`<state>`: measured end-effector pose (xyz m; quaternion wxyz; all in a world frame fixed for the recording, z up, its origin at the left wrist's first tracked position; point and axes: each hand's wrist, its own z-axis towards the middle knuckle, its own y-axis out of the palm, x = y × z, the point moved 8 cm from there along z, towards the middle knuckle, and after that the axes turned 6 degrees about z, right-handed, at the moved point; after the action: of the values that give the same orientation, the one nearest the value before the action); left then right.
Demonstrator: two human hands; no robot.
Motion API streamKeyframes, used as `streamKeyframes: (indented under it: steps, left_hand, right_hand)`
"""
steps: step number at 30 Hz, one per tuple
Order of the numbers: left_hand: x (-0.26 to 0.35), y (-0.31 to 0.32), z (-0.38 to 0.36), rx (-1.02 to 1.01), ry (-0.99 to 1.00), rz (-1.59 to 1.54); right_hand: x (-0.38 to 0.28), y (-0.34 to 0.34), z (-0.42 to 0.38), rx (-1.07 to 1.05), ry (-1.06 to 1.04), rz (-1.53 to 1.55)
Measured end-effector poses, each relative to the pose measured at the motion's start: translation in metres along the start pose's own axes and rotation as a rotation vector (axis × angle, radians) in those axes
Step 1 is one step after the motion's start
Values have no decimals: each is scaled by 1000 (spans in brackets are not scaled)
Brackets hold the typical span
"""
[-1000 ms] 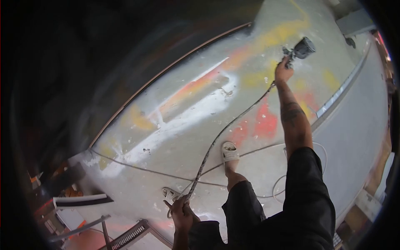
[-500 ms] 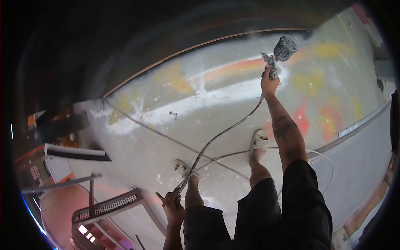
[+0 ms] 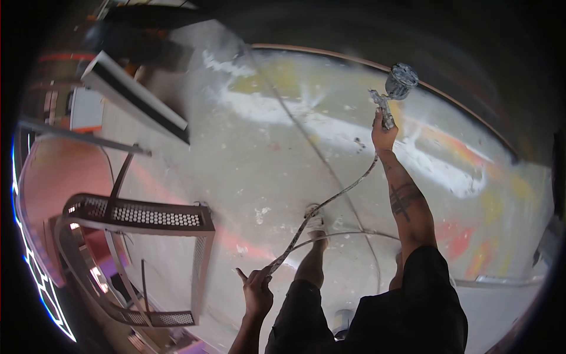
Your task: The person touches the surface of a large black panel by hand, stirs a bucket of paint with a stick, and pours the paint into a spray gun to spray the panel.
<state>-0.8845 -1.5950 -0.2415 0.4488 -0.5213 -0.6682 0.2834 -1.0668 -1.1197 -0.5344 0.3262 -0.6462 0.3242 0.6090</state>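
Note:
My right hand [image 3: 384, 134] is wrapped round the handle of a paint-smeared spray gun [image 3: 383, 111], raised at the upper right. A grey, crusted cup [image 3: 401, 81] sits on the gun's far end. From the gun's handle a speckled hose [image 3: 348, 190] runs down to my left hand [image 3: 257, 290], whose fingers are closed round it with one finger sticking out. The hose passes over my sandalled foot [image 3: 315, 217] on the paint-stained floor [image 3: 236, 177].
A dark frame with perforated panels [image 3: 156, 217] stands at the lower left. Above it lies a white and black bar [image 3: 138, 97] near a grey rail [image 3: 82, 134]. A thin cable [image 3: 306, 138] crosses the floor. A long dark surface with a copper-coloured edge [image 3: 330, 54] spans the top.
The view has swung to the left, so the perforated frame now shows more fully and the floor appears rotated. Both hands keep their hold. One foot shows now instead of two.

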Motion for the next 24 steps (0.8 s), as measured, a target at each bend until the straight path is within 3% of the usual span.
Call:
streamKeyframes:
  steps: [4,6,8,13,18,24]
  left_hand:
    - [-46,-13,7,33,-109,-99]
    - [-60,-18,9,41,-144,-111]
    - [-72,-21,9,55,-170,-130]
    - [-89,-13,14,65,-209,-137]
    - [-84,-3,23,54,-161,-46]
    - [-40,22,29,-16,-73,95]
  right_hand:
    - [6,135,-16,-176,-15,-8]
    - [-13,195,-28,-205,-171,11]
    - [-32,246,-46,-282,-142,70]
    - [-43,304,-68,-344,-202,-128]
    - [-1,271,-48,-343,-105,-123]
    - [33,112,-4,-115,-95,-124]
